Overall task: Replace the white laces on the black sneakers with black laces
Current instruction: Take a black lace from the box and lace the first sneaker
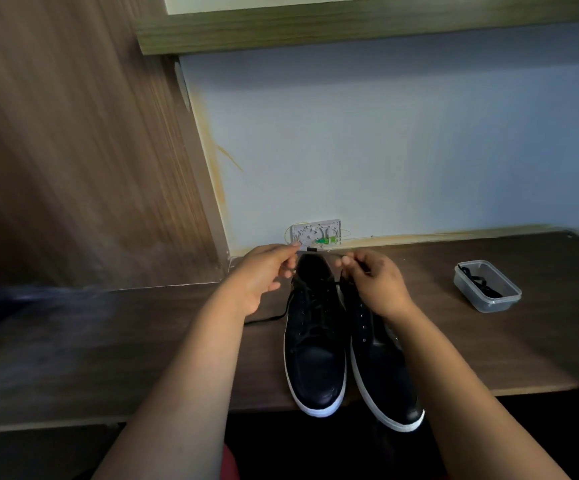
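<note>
head view: two black sneakers stand side by side on the bench (489,271), toes over the near edge, heels toward the wall. left sneaker (316,358) is threaded with a black lace (310,299); right sneaker (381,375) shows bare eyelets, no lace that i can make out. no white lace visible.

left hand (264,278) grip: fingers curled, pinching one lace end at the collar of the left sneaker. right hand (374,282) grip: fingertips pinched on the other end, just across the collar. a loose run of lace trails over the bench left of the shoe.

key relation: both ends rise from the top eyelets, which lie below and between the two hands; the shoe's long axis runs toward the person. judgement: tying or snugging comes next, hands equally near.

clear plastic container (487,285), well right, holds another black lace (482,284); right hand is nearer it.
</note>
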A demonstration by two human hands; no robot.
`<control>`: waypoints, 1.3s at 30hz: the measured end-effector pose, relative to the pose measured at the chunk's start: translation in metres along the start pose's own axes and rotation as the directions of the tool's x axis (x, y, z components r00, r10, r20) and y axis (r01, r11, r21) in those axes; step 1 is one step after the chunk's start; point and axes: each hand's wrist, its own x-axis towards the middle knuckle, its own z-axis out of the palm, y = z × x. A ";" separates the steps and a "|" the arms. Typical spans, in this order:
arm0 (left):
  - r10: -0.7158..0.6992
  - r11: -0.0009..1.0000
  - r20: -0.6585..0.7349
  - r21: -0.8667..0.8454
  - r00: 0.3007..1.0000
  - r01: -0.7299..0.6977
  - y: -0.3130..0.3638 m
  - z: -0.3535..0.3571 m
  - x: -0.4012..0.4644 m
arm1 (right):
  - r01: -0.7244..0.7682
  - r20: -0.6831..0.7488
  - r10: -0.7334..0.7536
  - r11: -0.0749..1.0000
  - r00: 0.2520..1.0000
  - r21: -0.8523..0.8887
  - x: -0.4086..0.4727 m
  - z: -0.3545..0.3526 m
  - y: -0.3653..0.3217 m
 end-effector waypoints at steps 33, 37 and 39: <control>-0.016 0.991 -0.231 -0.130 0.973 -0.015 -0.045 0.008 0.049 | 0.062 -0.419 0.538 0.560 0.732 0.827 0.013 -0.076 0.013; 0.101 0.975 -0.152 -0.181 0.983 -0.129 -0.017 0.012 0.027 | -0.001 -0.379 0.500 0.605 0.778 0.796 0.012 -0.066 0.014; 0.234 0.971 0.010 -0.044 0.972 -0.234 -0.005 0.021 0.012 | -0.052 -0.331 0.432 0.669 0.839 0.742 0.013 -0.054 0.012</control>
